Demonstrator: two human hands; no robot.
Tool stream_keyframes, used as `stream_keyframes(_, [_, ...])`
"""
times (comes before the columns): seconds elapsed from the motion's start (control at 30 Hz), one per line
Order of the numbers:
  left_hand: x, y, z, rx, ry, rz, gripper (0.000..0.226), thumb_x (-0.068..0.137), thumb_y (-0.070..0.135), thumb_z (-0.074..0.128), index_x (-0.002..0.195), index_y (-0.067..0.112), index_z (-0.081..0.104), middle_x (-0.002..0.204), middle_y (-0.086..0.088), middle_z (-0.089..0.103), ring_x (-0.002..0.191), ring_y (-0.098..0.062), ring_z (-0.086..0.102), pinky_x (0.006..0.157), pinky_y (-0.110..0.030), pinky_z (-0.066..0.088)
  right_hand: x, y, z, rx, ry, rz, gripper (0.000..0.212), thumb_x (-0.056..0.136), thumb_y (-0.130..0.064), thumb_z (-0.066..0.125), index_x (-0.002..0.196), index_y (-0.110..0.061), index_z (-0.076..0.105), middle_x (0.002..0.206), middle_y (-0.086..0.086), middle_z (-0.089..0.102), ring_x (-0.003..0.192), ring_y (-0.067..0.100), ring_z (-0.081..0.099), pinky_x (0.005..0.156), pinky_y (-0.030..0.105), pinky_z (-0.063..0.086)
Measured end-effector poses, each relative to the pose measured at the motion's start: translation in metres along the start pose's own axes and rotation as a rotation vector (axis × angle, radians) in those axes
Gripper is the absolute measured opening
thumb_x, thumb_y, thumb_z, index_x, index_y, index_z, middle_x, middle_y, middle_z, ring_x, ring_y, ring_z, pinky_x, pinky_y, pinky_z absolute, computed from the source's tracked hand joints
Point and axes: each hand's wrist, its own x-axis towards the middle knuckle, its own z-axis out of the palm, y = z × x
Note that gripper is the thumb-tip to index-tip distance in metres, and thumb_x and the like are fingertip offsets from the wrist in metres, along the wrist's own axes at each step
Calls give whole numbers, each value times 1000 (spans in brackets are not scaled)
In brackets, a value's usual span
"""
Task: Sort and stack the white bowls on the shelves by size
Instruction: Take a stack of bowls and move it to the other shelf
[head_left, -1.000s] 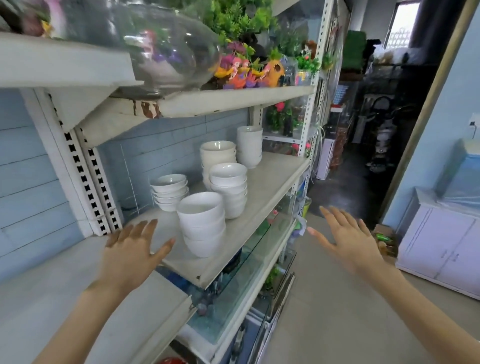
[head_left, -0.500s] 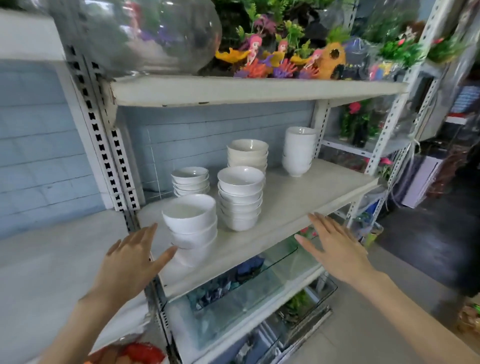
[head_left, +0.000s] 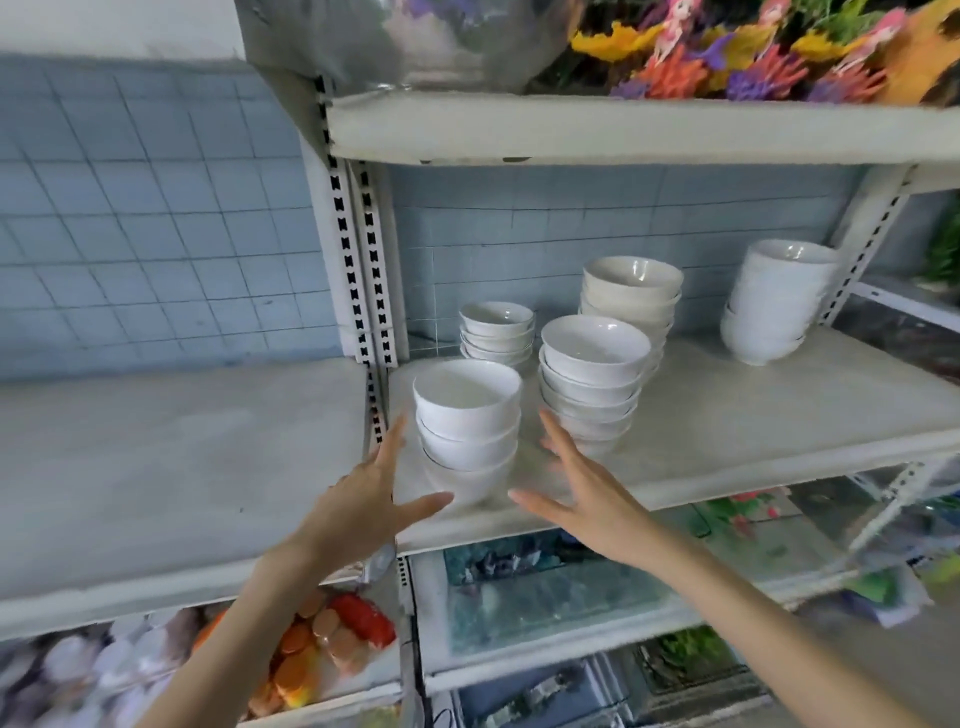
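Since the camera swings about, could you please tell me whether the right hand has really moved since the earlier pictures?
Yes. The right hand has moved left, from out past the shelf to just right of the front bowl stack.

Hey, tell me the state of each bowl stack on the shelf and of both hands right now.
Front stack: three bowls nested, rims up, between both hands.
Middle stack: nested, rims up.
Small back stack: nested, untouched.
Cream back stack: nested, untouched.
Far right stack: nested, standing apart.
Left hand: open, gripping nothing.
Right hand: open, gripping nothing.
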Motion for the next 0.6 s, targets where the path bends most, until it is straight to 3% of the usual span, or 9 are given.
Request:
stream_keyframes(0.07, [9,-2,2,-152,-22,71,111,75,57,65,147,34,-16,154,3,28,135,-18,39,111,-32,30,19,1,6,133,-34,-44,104,74,-61,63,139,-52,-19,158,-10,10,138,-1,23,113,30,24])
stream_keyframes(0.13, [18,-2,5,-265,-24,137,111,75,43,73,139,46,-17,149,7,31,132,-10,39,109,-24,30,36,4,9,228,-41,-93,109,70,-58,70,136,-59,-16,155,-14,18,134,-5,30,113,36,30])
stream_keyframes(0.23, [33,-6,10,-419,-13,176,113,68,42,79,131,58,-13,142,14,32,127,-3,40,105,-12,32,55,11,13,301,-46,-136,112,63,-54,78,125,-73,-12,153,-16,19,134,-4,32,111,38,34])
stream_keyframes(0.37, [44,-20,19,-573,-1,184,119,63,41,84,148,44,1,143,4,45,128,-11,48,108,-33,41,67,15,19,350,-2,-160,113,60,-48,83,130,-69,-3,149,-9,31,131,4,40,106,34,42])
stream_keyframes(0.6, [51,-24,26,-694,86,162,118,54,28,91,144,47,18,131,3,57,119,-14,57,101,-40,48,72,21,20,380,54,-172,114,57,-35,86,133,-61,6,142,-17,38,121,-5,47,94,13,43])
